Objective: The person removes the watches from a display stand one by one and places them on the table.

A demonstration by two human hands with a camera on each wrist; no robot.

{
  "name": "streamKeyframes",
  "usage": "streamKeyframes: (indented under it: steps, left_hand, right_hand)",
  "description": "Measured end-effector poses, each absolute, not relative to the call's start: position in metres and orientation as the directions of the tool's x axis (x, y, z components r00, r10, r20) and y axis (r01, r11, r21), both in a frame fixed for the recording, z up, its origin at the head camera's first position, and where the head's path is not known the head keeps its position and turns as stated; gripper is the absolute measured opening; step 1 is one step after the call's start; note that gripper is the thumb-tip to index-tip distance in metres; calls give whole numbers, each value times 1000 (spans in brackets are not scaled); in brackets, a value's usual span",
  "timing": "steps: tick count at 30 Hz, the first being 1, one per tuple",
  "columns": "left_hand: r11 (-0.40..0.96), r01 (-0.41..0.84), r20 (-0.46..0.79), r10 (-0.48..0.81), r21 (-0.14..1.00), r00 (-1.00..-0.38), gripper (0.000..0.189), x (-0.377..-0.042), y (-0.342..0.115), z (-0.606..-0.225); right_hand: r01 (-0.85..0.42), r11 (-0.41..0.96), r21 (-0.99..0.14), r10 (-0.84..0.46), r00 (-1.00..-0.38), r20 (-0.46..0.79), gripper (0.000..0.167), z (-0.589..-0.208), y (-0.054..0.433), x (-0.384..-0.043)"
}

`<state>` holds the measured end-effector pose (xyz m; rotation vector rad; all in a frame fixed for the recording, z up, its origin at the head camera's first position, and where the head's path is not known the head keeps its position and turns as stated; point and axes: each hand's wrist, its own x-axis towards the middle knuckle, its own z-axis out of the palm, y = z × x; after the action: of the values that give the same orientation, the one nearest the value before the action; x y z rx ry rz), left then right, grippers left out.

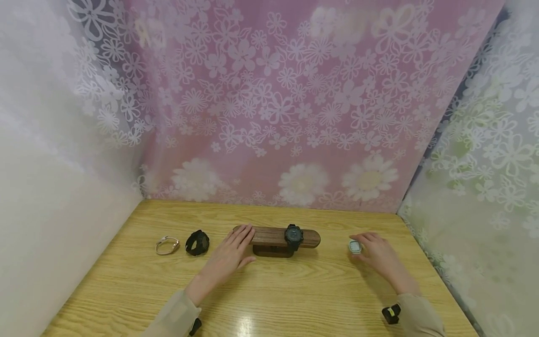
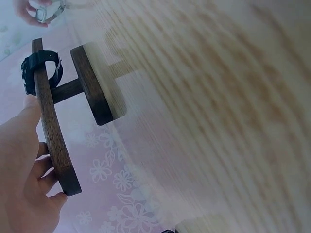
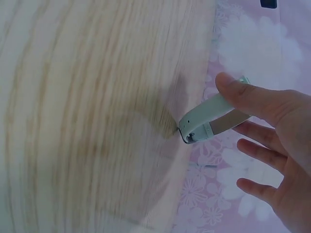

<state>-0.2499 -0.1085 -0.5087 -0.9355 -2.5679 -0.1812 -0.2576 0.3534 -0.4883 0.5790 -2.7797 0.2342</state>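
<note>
The right hand (image 1: 380,258) pinches the pale watch (image 1: 355,246); best be gentle. The left hand (image 1: 226,256), fingers straight, rests on the stand (image 1: 269,237); press lightly.

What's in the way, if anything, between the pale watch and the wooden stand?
Nothing visible stands between the pale watch, held in the right hand, and the wooden stand. A black watch sits around the stand's bar, toward its right end.

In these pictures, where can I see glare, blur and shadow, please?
Head view: bright glare on the wooden table, near the bottom edge; left wrist view: the table's grain blurred toward the upper right; right wrist view: soft shadow on the table, beside the pale watch.
</note>
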Motion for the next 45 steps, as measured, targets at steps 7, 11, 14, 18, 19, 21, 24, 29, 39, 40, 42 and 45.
streamKeyframes:
  steps: [7, 11, 14, 18, 19, 21, 24, 29, 39, 40, 42, 45]
  left_hand:
    - [759, 651, 442, 588, -11, -677, 78, -250, -109, -509]
    - [756, 655, 446, 591, -14, -672, 77, -250, -109, -509]
    - [758, 652, 435, 591, -12, -679, 77, -250, -108, -509]
    - [762, 647, 429, 591, -19, -683, 77, -250, -109, -508]
    - [762, 647, 430, 591, -21, -682, 77, -250, -109, -508]
    - [762, 647, 432, 593, -27, -680, 77, -250, -109, -508]
    - [759, 650, 440, 596, -34, -672, 77, -251, -109, -509]
    - [753, 657, 446, 602, -40, -662, 77, -251, -109, -509]
    - [761, 649, 422, 596, -23, -683, 77, -250, -109, -507]
    - [760, 649, 427, 595, -24, -681, 77, -251, -109, -507]
    - [758, 652, 436, 596, -28, -674, 77, -251, -109, -508]
    - [756, 654, 438, 599, -31, -671, 76, -252, -108, -508]
  right_hand:
    - [-432, 890, -147, -375, -876, 304, 55, -494, 341, -262]
    - [-449, 875, -180, -387, -873, 296, 56, -497, 337, -263]
    - [-457, 869, -191, -390, -869, 304, 56, -499, 335, -265]
    - [-463, 863, -202, -396, -868, 300, 56, -503, 333, -268]
    - [-463, 863, -204, -397, -870, 292, 56, -504, 333, -269]
    - [-459, 863, -212, -400, -876, 271, 55, -506, 333, -271]
    - [-453, 865, -216, -402, -883, 243, 55, -510, 333, -273]
    - [-445, 864, -236, -393, -888, 237, 53, -509, 331, -271]
    - [-431, 863, -262, -375, -896, 239, 60, -506, 330, -268]
    - [-434, 862, -262, -375, -893, 248, 60, -507, 330, -268]
    - [-443, 857, -263, -376, -887, 270, 60, -507, 331, -268]
    - [-458, 849, -262, -377, -874, 308, 56, -508, 331, -267]
